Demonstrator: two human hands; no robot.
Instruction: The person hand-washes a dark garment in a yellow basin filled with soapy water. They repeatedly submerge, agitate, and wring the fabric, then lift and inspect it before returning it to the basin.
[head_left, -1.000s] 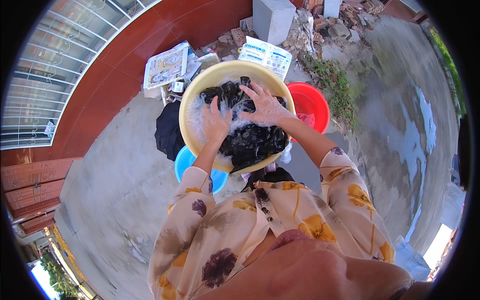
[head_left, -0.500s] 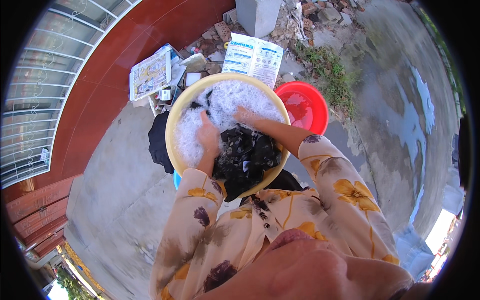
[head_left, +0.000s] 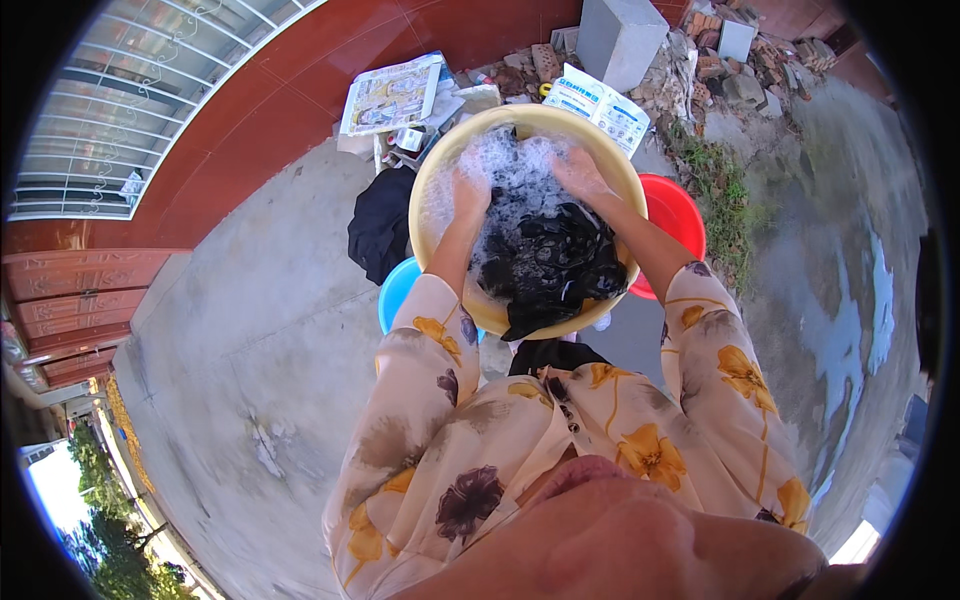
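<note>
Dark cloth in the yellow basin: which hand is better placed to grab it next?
Right, probably. The right hand lies in the suds just above the dark cloth, whose bulk fills its side of the yellow basin. The left hand is over foam, beside the cloth's edge.

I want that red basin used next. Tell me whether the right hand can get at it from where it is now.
Probably yes. The right hand is in the suds of the yellow basin, and the red basin sits right beside that arm, uncovered, though the yellow basin's rim hides part of it.
</note>
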